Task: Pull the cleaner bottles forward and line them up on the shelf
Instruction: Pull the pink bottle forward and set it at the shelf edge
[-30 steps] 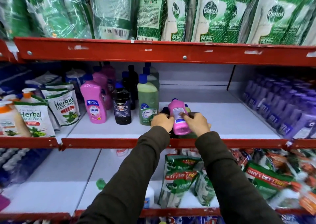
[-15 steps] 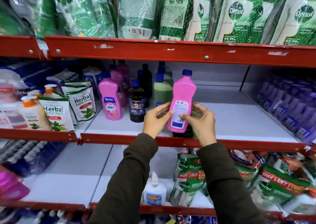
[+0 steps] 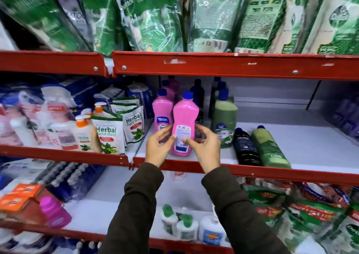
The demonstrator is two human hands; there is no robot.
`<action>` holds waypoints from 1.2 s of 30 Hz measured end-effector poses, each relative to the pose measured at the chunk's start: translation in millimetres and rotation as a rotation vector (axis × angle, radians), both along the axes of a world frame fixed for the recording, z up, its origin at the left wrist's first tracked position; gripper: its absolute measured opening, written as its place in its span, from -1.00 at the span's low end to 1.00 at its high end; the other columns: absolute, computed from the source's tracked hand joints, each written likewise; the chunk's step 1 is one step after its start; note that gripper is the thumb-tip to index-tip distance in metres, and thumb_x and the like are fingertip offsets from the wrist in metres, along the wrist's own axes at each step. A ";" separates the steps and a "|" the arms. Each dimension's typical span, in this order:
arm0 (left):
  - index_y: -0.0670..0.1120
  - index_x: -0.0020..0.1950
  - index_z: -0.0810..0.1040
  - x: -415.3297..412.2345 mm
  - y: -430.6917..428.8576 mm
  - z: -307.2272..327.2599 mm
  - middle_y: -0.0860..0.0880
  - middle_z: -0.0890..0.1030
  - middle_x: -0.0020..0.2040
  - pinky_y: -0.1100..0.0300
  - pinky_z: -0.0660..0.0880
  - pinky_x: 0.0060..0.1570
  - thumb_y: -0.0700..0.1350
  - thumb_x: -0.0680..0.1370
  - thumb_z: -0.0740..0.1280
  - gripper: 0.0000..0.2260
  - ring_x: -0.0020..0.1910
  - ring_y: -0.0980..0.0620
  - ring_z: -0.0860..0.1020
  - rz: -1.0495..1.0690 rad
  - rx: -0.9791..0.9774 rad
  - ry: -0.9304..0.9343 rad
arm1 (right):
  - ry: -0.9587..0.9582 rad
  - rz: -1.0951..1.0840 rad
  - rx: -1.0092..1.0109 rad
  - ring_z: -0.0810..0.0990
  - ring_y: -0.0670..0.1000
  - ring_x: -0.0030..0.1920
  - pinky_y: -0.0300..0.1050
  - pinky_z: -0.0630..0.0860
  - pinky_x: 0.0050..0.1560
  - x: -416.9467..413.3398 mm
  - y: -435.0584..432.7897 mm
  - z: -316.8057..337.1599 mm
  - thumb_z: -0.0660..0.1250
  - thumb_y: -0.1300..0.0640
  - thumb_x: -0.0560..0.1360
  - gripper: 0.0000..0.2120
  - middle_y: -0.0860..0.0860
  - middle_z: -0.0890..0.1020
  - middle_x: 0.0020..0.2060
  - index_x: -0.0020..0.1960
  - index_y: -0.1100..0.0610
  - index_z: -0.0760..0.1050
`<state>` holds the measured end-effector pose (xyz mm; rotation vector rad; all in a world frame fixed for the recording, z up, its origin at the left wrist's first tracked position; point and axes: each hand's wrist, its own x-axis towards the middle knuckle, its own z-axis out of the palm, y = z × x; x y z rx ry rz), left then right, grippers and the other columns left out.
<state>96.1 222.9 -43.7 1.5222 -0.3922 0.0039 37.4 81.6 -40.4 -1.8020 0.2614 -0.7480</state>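
A pink cleaner bottle [image 3: 185, 118] with a blue cap stands upright at the front of the white shelf [image 3: 310, 149], its back label facing me. My left hand [image 3: 158, 148] touches its left side with the fingertips. My right hand [image 3: 206, 147] holds its right side, thumb on the label. Just behind and to the left stands a second pink bottle [image 3: 162, 114]. To the right a green bottle [image 3: 224, 121] stands upright. Further right, a black bottle [image 3: 244, 147] and a green bottle [image 3: 270, 149] lie on their sides. More dark bottles [image 3: 197, 92] stand at the back.
Herbal hand wash pouches [image 3: 108, 135] and pump bottles [image 3: 83, 133] fill the shelf to the left. Green refill pouches [image 3: 153, 15] hang over the red shelf rail [image 3: 213, 65] above. Purple bottles [image 3: 345, 116] are at the far right. The lower shelf holds small bottles [image 3: 180, 226] and packets.
The pink bottle went from lying at the shelf front to being lifted upright, then moved left and down onto the shelf in front of the other pink bottle. Both hands stayed on it.
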 end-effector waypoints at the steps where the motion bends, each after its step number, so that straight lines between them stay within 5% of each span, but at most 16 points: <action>1: -0.15 0.39 0.52 5.2 8.5 -1.5 -0.14 0.64 0.27 -0.02 0.53 0.32 -0.26 0.53 0.41 -0.59 0.26 -0.03 0.61 0.009 0.005 -0.002 | -0.007 -0.004 -0.016 0.71 -0.03 0.02 0.01 0.67 0.12 5.4 9.1 -1.7 0.62 0.16 0.32 -0.43 0.00 0.72 0.13 0.30 0.09 0.57; 7: -0.16 0.41 0.48 33.4 48.2 -15.0 -0.14 0.60 0.31 0.31 0.57 0.15 -0.26 0.56 0.38 -0.59 0.27 -0.01 0.58 0.043 0.026 0.008 | -0.017 0.041 -0.003 0.64 -0.17 0.03 -0.39 0.55 0.07 32.7 51.7 -14.2 0.60 0.17 0.34 -0.45 0.00 0.70 0.15 0.30 0.11 0.56; 14: -0.09 0.34 0.55 39.9 60.1 -30.7 -0.12 0.65 0.24 -0.02 0.53 0.31 -0.21 0.57 0.38 -0.67 0.26 -0.05 0.60 0.061 -0.022 0.034 | -0.038 0.057 0.027 0.62 -0.35 0.01 -0.47 0.55 0.00 36.0 63.0 -23.9 0.57 0.21 0.39 -0.52 -0.23 0.62 0.03 0.24 0.05 0.49; 19: -0.04 0.15 0.60 41.5 58.7 -31.5 -0.13 0.68 0.13 -0.17 0.56 0.27 -0.15 0.64 0.26 -0.84 0.18 -0.13 0.64 0.136 -0.021 0.028 | -0.024 0.094 0.053 0.61 -0.23 0.08 -0.33 0.61 0.14 34.0 62.6 -28.2 0.47 0.24 0.49 -0.64 -0.18 0.59 0.06 0.21 0.01 0.46; 24: 0.00 0.39 0.44 44.9 53.9 -28.1 -0.09 0.59 0.16 -0.12 0.48 0.36 -0.17 0.65 0.20 -0.69 0.23 -0.09 0.57 0.084 0.060 0.013 | 0.065 0.077 -0.103 0.63 0.00 0.04 -0.26 0.56 0.10 39.3 63.2 -26.2 0.37 0.19 0.56 -0.51 0.04 0.50 0.23 0.46 -0.03 0.41; 28: -0.01 0.60 0.14 49.7 51.2 -21.7 -0.06 0.29 0.56 0.05 0.20 0.56 -0.19 0.67 0.13 -0.51 0.52 0.05 0.28 -0.092 0.195 -0.039 | 0.074 0.218 -0.051 0.63 -0.09 0.14 -0.43 0.56 0.00 38.0 65.6 -24.7 0.49 0.16 0.45 -0.34 -0.02 0.59 0.24 0.47 0.05 0.32; 31: -0.01 0.58 0.18 52.1 49.5 -20.8 -0.02 0.40 0.43 0.51 0.41 0.17 -0.27 0.64 0.15 -0.49 0.27 0.25 0.45 -0.154 0.150 0.006 | 0.088 0.234 -0.124 0.57 -0.29 0.07 -0.55 0.48 -0.04 38.8 66.1 -23.9 0.56 0.18 0.39 -0.37 -0.03 0.58 0.17 0.36 0.12 0.33; 33: -0.01 0.50 0.26 51.1 49.6 -24.4 -0.05 0.47 0.32 0.52 0.49 -0.07 -0.30 0.62 0.17 -0.54 0.13 0.28 0.49 -0.103 0.092 0.035 | 0.087 0.225 -0.149 0.59 -0.22 0.05 -0.53 0.50 -0.03 39.6 60.5 -20.5 0.57 0.19 0.39 -0.41 0.00 0.59 0.15 0.33 0.15 0.40; 36: 0.00 0.39 0.31 48.9 52.9 -28.4 -0.07 0.48 0.29 0.45 0.55 -0.09 -0.35 0.61 0.18 -0.60 0.18 0.12 0.52 -0.018 0.058 0.008 | 0.092 0.199 -0.172 0.63 0.01 0.12 -0.15 0.62 0.16 39.9 51.9 -14.5 0.58 0.20 0.38 -0.39 0.07 0.62 0.16 0.39 0.15 0.47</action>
